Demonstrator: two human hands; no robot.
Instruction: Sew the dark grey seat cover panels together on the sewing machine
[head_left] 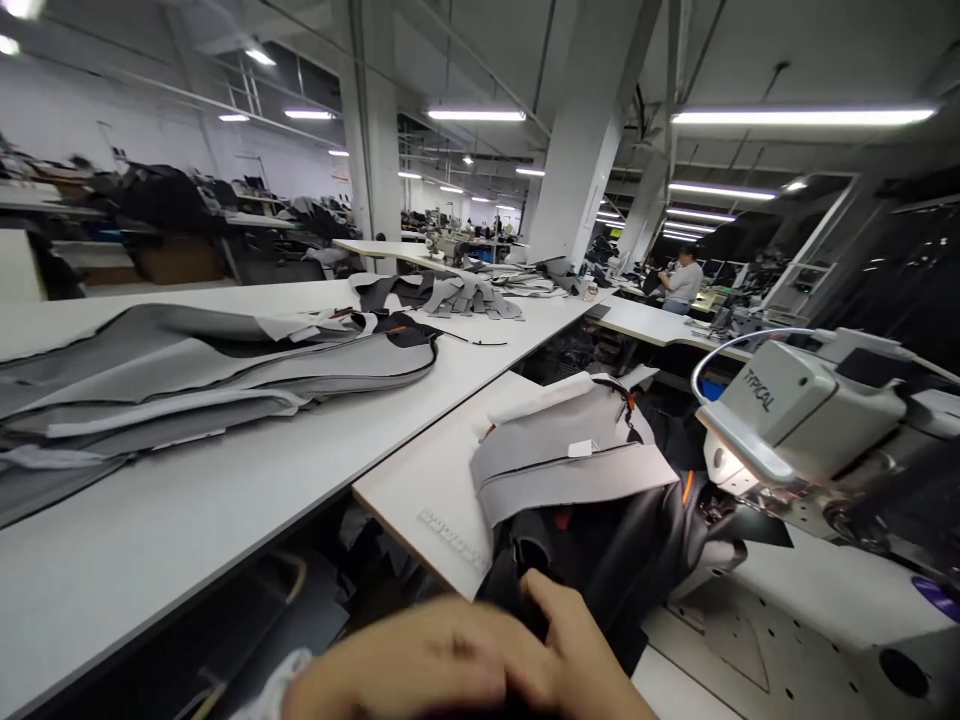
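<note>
Two white tabletops (187, 540) run ahead of your hands (420, 665), with stacked grey fabric panels (210, 375) to their left and a sewing machine (795, 410) to their right. Directly ahead, black material (600, 560) bunches beneath a grey panel (562, 460). Your hands sit at its edge, fingers curled; whether they grasp it, you cannot tell.

Here on the long white table (150, 560), layered grey panels (187, 375) sprawl across the top, a second heap of grey pieces (439, 295) sits further along, and the white board (420, 480) alongside carries a folded grey panel (562, 450)!
</note>
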